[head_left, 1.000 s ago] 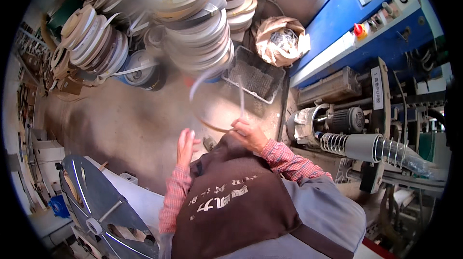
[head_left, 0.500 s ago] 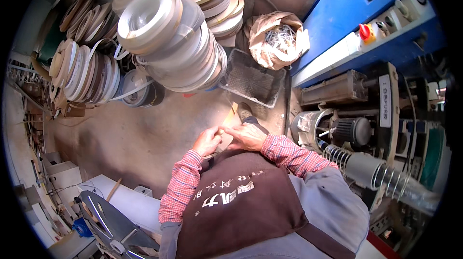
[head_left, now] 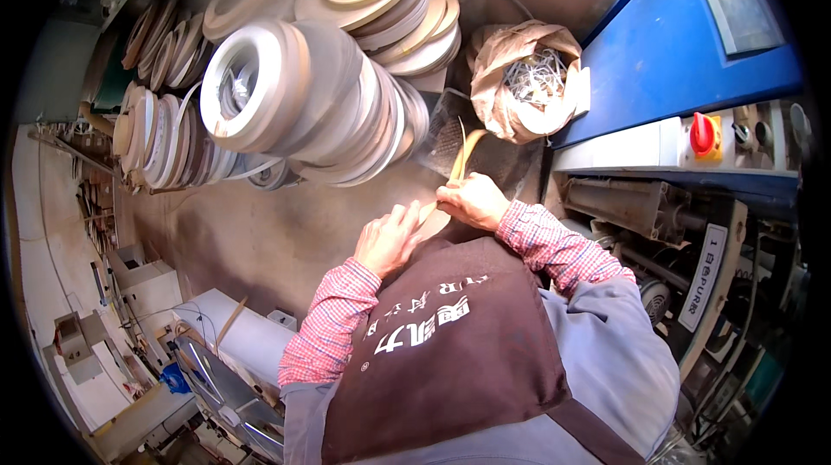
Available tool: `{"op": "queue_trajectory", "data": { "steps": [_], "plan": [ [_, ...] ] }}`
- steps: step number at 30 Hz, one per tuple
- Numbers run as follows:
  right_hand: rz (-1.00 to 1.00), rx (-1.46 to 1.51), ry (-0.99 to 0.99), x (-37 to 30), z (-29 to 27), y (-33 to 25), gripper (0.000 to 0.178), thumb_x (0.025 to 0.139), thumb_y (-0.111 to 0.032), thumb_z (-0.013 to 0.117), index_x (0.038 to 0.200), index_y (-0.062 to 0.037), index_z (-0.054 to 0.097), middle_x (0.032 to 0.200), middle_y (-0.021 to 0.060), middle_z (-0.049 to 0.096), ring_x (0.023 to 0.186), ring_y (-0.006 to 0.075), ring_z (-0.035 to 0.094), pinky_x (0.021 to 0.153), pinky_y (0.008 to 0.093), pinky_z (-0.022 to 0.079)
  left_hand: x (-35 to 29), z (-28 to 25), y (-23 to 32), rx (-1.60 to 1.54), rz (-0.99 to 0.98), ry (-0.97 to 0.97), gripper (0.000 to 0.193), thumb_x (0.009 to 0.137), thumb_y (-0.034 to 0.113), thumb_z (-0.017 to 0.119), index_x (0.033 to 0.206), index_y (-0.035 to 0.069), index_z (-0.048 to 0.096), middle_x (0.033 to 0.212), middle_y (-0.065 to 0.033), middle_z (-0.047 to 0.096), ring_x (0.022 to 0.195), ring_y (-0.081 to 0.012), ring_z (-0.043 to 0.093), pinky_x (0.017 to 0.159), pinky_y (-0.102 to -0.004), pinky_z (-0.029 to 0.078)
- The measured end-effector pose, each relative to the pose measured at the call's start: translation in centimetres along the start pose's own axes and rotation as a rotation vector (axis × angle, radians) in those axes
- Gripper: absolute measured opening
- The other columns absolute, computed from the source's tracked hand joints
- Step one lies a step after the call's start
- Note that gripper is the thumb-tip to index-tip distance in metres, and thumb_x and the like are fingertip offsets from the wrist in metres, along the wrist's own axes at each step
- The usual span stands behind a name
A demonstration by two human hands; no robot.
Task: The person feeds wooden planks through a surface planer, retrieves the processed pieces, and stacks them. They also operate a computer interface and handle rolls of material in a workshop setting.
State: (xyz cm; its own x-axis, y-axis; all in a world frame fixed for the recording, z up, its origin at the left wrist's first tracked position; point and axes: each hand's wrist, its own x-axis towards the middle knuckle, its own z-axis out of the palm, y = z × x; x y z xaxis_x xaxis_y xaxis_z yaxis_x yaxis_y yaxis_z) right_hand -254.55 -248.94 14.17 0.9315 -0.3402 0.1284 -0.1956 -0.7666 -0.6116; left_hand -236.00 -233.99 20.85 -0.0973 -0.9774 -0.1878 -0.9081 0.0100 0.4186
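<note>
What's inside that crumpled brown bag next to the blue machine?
Thin, pale strips lie tangled in the mouth of the brown bag. They and its sides hide whatever is deeper.

head view | left fisheye of worn pair | looks down | near: apron (head_left: 450, 378), left hand (head_left: 386, 242), right hand (head_left: 474, 201) | far: reels (head_left: 351, 110) left, blue cabinet (head_left: 662, 45) right

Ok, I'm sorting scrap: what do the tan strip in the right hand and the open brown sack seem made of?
Tan strip: perhaps flexible plastic or thin veneer, smooth-looking; its free end bends in a curve. Brown sack: probably heavy paper, matte, judging by its crumpled creases.
</note>
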Motion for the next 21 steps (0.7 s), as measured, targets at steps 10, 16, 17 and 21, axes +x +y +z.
{"op": "queue_trajectory", "data": {
  "steps": [10,16,17,21],
  "plan": [
    [0.063,0.081,0.027,0.9,-3.3,4.0,0.017,0.080,-0.022,0.070,0.088,-0.0095,0.061,0.077,0.0113,0.064,0.066,0.0341,0.066,0.060,0.0425,0.053,4.9,0.6,-1.4,0.422,0.101,0.076,0.043,0.079,0.020,0.070,0.117,0.005,0.058,0.088,-0.0062,0.057,0.075,-0.0217,0.062,0.061,-0.0377,0.051],
    [0.068,0.086,-0.069,1.3,-3.9,5.0,0.026,0.079,-0.021,0.072,0.100,-0.0094,0.062,0.083,0.0098,0.062,0.069,0.0344,0.065,0.064,0.0443,0.053,5.4,1.3,-2.0,0.209,0.080,0.079,0.016,0.084,0.017,0.063,0.073,0.009,0.055,0.069,-0.0049,0.055,0.063,-0.0211,0.061,0.057,-0.0366,0.051],
    [0.043,0.102,0.004,1.3,-4.1,5.0,0.026,0.079,-0.021,0.073,0.100,-0.0094,0.062,0.085,0.0098,0.062,0.070,0.0343,0.065,0.064,0.0451,0.053,5.5,1.4,-2.0,0.209,0.093,0.111,0.015,0.084,0.016,0.063,0.073,0.009,0.055,0.068,-0.0051,0.054,0.062,-0.0213,0.060,0.057,-0.0368,0.050],
    [0.107,0.124,-0.037,1.3,-4.8,4.5,0.022,0.080,-0.021,0.072,0.097,-0.0093,0.064,0.096,0.0099,0.061,0.075,0.0337,0.065,0.066,0.0470,0.052,6.4,1.5,-1.5,0.231,0.134,0.177,0.014,0.083,0.015,0.063,0.074,0.009,0.055,0.067,-0.0051,0.052,0.060,-0.0213,0.059,0.056,-0.0368,0.048]
  ]
}}
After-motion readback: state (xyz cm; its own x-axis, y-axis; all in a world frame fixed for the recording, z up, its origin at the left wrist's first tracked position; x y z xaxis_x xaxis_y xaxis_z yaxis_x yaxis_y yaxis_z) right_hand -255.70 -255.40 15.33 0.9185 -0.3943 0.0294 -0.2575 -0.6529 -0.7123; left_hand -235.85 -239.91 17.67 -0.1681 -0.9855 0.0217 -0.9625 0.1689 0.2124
